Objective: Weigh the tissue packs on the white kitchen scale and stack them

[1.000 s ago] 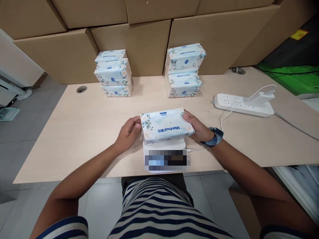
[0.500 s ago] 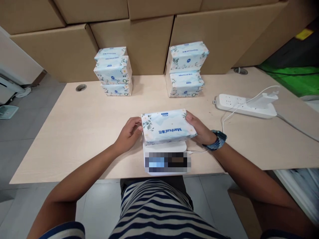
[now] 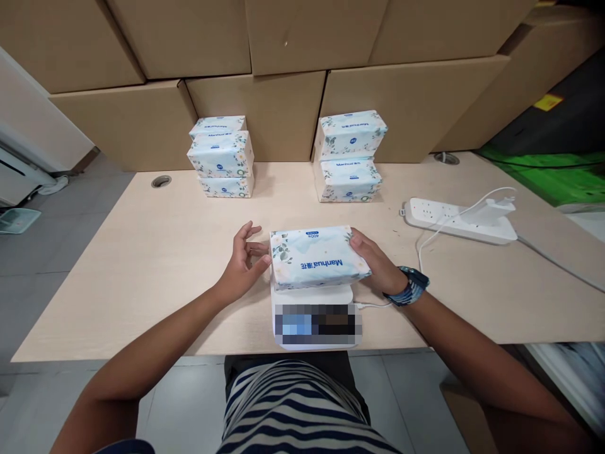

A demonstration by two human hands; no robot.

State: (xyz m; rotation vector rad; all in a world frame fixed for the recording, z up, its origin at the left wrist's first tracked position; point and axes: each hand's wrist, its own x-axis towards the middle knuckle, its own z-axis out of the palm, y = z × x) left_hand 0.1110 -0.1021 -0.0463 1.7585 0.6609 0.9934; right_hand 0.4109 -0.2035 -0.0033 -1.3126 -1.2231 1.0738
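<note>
taking the manhua tissue pack (image 3: 319, 258) as the centre of the dial, it is lying over the back of a white device (image 3: 314, 295), near the front edge of the pale table (image 3: 142, 265), its lettering appearing upside down. the right hand (image 3: 375, 255) is gripping the pack at three o'clock, its thumb pressing on the top and its other fingers curling out of sight past the end, so how far they are closing i cannot tell. the left hand (image 3: 246, 261) is hovering at nine o'clock with loosely spread fingers and holding nothing; its thumb tip is nearing the pack's edge, and whether it is touching i cannot tell. at six o'clock the device is showing a pixelated panel (image 3: 319, 325), and a thin white cable (image 3: 375, 306) is running out at four. one stack of packs (image 3: 221, 157) is standing between ten and eleven o'clock, another stack (image 3: 350, 180) at about one; cardboard boxes (image 3: 278, 113) are rising behind them at twelve. a power strip (image 3: 430, 214) is lying between two and three
</note>
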